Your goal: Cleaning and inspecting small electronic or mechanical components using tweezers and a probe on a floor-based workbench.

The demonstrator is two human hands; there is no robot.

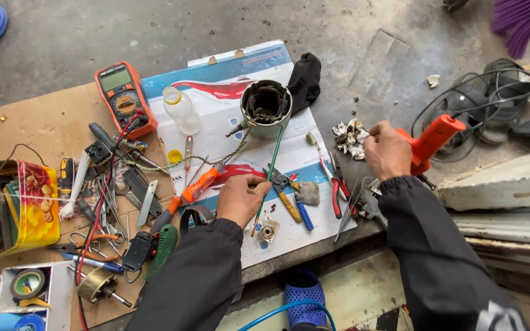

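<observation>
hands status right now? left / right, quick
Left hand: closed, pinching a thin green rod that leans toward the motor stator.
Right hand: closed around the orange tool handle.

I see my left hand low in the middle, back side up, with the fingers curled in tight and the thumb tucked under. My right hand is out to the right and a bit higher, closed in a fist with the knuckles up. Both my arms wear dark long sleeves and reach forward from the bottom, a little apart.
</observation>
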